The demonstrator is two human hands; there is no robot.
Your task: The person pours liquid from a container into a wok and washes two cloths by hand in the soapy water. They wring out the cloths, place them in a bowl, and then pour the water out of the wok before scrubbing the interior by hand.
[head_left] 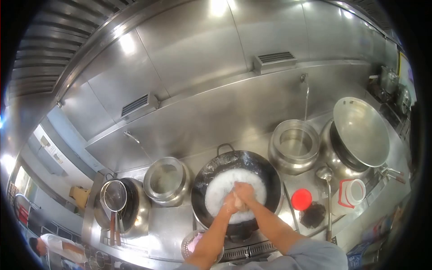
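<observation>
A black wok point(271, 180) sits on the range, with white foamy liquid point(249, 177) in its middle. Both hands come together over the foam. My left hand point(231, 204) is closed, its fingers pressed against my other hand. My right hand point(244, 192) is also closed, on top and slightly farther away. Something pale seems to be squeezed between them, but the hands cover most of it and its kind cannot be made out. Below my left forearm, a perforated bowl point(185, 246) holds a pink-and-white item point(195, 242), partly hidden by the arm.
Steel pots point(167, 180) point(294, 146) flank the wok; water runs from a tap point(304, 77) into the right one. Nearby are a ladle point(329, 198), red lid point(301, 199), white container point(353, 192), large tilted pan point(362, 132) and strainer point(114, 195). Another person point(63, 247) stands far left.
</observation>
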